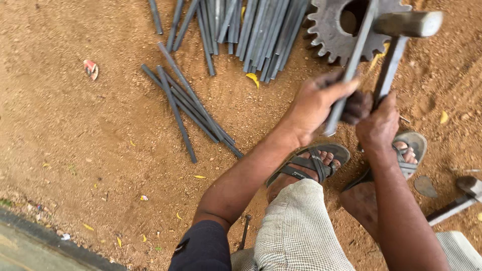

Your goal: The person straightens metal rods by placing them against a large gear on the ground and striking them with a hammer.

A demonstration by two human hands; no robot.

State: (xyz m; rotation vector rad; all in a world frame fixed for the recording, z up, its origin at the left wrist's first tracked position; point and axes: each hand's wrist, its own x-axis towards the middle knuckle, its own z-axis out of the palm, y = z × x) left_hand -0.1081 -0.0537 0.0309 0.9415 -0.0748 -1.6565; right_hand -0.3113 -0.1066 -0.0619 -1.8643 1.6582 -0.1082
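My left hand grips a flat grey metal bar that slants up and rests on a large toothed gear wheel lying on the dirt. My right hand is closed round the handle of a hammer; the hammer's head is raised at the top right, above the gear. Both hands sit close together just above my sandalled feet.
A big bundle of grey metal rods lies at the top middle, and a smaller loose group of rods lies to its lower left. A second hammer rests on the ground at right. A paved edge runs along the bottom left.
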